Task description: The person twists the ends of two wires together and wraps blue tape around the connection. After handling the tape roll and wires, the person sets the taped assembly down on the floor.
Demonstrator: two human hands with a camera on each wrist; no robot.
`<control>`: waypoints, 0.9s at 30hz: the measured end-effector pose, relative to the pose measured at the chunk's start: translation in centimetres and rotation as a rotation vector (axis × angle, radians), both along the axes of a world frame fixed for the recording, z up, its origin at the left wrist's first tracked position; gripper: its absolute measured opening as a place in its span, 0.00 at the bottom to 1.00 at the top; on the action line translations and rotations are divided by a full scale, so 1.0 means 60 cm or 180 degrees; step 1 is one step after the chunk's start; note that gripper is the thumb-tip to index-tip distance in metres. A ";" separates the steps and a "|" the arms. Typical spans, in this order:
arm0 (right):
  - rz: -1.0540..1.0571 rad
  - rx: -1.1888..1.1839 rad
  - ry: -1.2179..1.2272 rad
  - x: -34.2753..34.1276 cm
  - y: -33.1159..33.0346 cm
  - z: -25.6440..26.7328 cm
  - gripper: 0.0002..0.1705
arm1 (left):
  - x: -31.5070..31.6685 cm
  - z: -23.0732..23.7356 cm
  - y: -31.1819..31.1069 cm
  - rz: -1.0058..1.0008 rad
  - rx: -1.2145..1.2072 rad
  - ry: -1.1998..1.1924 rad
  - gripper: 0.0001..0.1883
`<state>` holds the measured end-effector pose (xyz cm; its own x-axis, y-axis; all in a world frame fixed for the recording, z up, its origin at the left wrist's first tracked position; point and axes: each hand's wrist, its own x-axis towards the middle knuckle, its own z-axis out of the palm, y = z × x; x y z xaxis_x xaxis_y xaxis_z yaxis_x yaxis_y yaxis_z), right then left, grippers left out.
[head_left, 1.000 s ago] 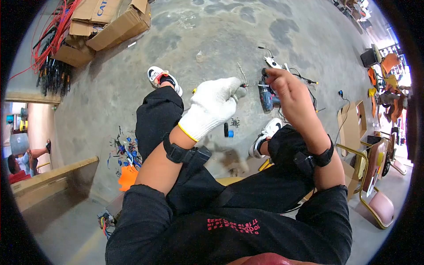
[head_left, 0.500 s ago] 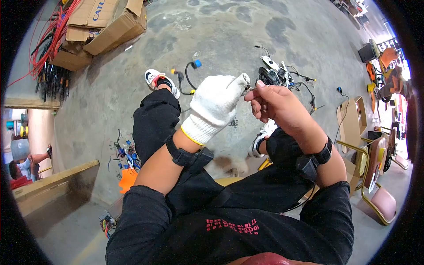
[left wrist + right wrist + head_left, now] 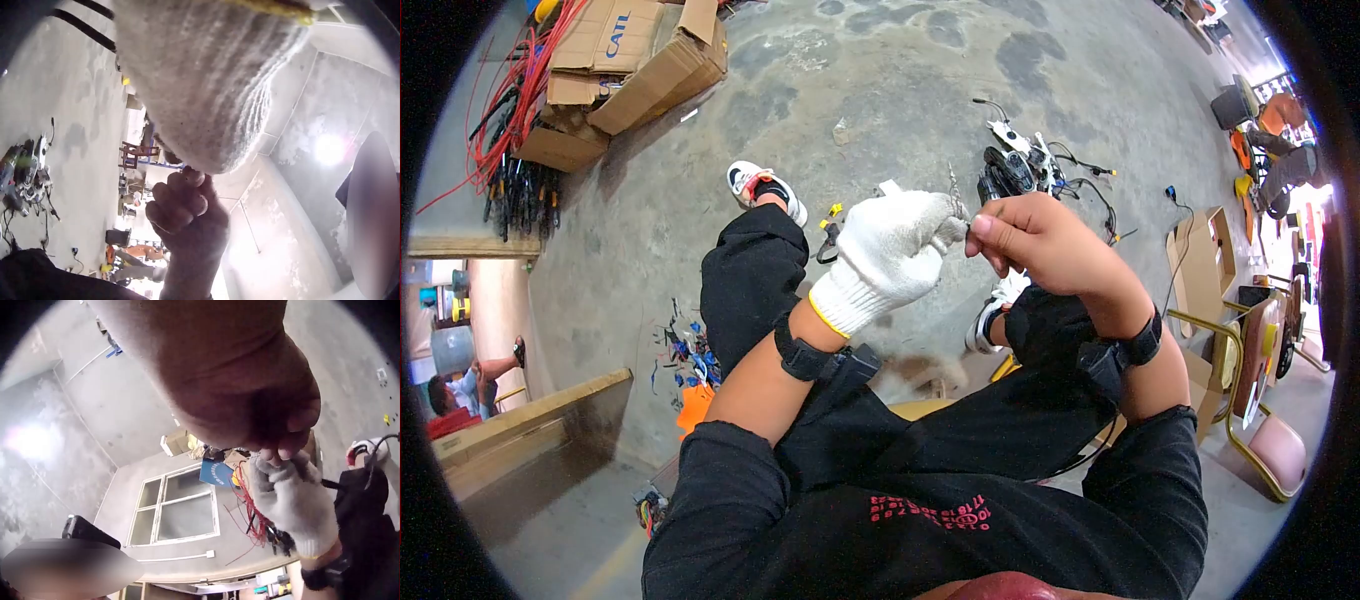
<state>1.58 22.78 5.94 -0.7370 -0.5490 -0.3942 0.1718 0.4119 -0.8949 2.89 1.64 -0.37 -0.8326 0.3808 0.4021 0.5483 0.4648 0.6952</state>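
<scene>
My left hand (image 3: 890, 250), in a white knitted glove, curls round a black cable (image 3: 331, 484) and its fingers close at the fingertips. A thin, silvery twisted strand (image 3: 953, 182) sticks up from the glove's fingertips. My bare right hand (image 3: 1040, 240) meets them, thumb and forefinger pinching at a small dark end; its exact kind is hidden by the fingers. More black cable (image 3: 81, 25) hangs past the glove in the left wrist view, and a yellow connector (image 3: 835, 210) shows beside the glove in the head view.
A black power tool (image 3: 1005, 175) and a white part with cables (image 3: 1025, 145) lie on the concrete floor beyond my right hand. Open cardboard boxes (image 3: 655, 70) and red cables (image 3: 495, 85) are at far left. Blue wire scraps (image 3: 685, 345) lie left of my leg; a chair (image 3: 1270, 455) stands right.
My right hand has come from near the power tool to the gloved fingertips. The cable with its blue connector swung into view beside the glove, and now mostly lies behind it.
</scene>
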 end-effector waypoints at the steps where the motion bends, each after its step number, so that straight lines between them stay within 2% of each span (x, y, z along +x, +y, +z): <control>1: 0.0166 0.0239 0.0455 0.002 0.001 0.001 0.20 | 0.000 0.004 -0.002 -0.0001 -0.0002 -0.0003 0.13; 2: 0.0165 0.0237 0.0452 0.004 0.000 0.004 0.20 | -0.001 0.009 -0.005 -0.0136 0.0041 -0.0201 0.11; 4: 0.0517 0.0760 0.1370 0.008 0.001 0.012 0.15 | -0.001 0.009 -0.005 -0.0271 0.0081 -0.0395 0.09; 5: 0.0517 0.0758 0.1367 0.007 0.002 0.004 0.15 | -0.001 0.006 -0.005 -0.0307 -0.0008 -0.0533 0.04; 7: 0.0937 0.0681 0.3061 0.006 0.005 -0.017 0.08 | -0.001 0.005 -0.007 -0.0339 -0.0095 -0.0677 0.06; 9: 0.1122 0.0862 0.3208 0.008 0.003 -0.013 0.06 | 0.003 0.011 -0.009 -0.0500 0.0337 -0.1686 0.09; 10: 0.1299 0.1052 0.3364 0.009 0.002 -0.009 0.04 | 0.003 0.012 -0.010 -0.0495 0.0344 -0.1694 0.09; 12: 0.1455 0.1121 0.3512 0.008 -0.003 -0.001 0.03 | 0.001 0.014 -0.012 -0.0726 0.0795 -0.2647 0.11; 13: 0.1605 0.1188 0.3670 0.007 -0.006 0.002 0.02 | 0.000 0.013 -0.012 -0.0713 0.0810 -0.2646 0.11; 15: 0.1661 0.1146 0.3641 0.002 -0.007 0.005 0.02 | -0.001 0.008 -0.012 -0.0812 0.0928 -0.3248 0.12; 17: 0.1717 0.1112 0.3621 -0.001 -0.007 -0.004 0.03 | 0.001 -0.001 -0.011 -0.0688 0.1098 -0.3004 0.11; 19: 0.0658 0.0761 0.2620 0.000 -0.012 -0.029 0.08 | -0.001 -0.015 -0.009 -0.0574 0.1253 -0.2767 0.10; 20: 0.0453 0.0808 0.1714 -0.001 -0.006 -0.025 0.21 | -0.004 -0.023 -0.009 -0.0365 0.1123 -0.2260 0.09; 21: 0.0453 0.0815 0.1696 0.001 -0.005 -0.027 0.21 | -0.005 -0.027 -0.008 -0.0164 0.0990 -0.1761 0.09; 23: -0.0532 -0.0107 0.0145 -0.004 -0.004 -0.027 0.38 | -0.007 -0.025 -0.011 -0.0027 0.0813 -0.1799 0.09; 24: -0.0575 -0.0131 -0.0318 -0.009 -0.001 -0.022 0.47 | -0.007 -0.022 -0.014 0.0117 0.0832 -0.1056 0.10; 25: -0.0573 -0.0128 -0.0311 -0.009 -0.002 -0.021 0.47 | -0.007 -0.018 -0.015 0.0260 0.0845 -0.0318 0.11; 27: -0.0542 -0.1162 -0.1444 -0.007 -0.003 -0.020 0.48 | -0.006 -0.007 -0.017 0.0254 0.1039 -0.0447 0.13</control>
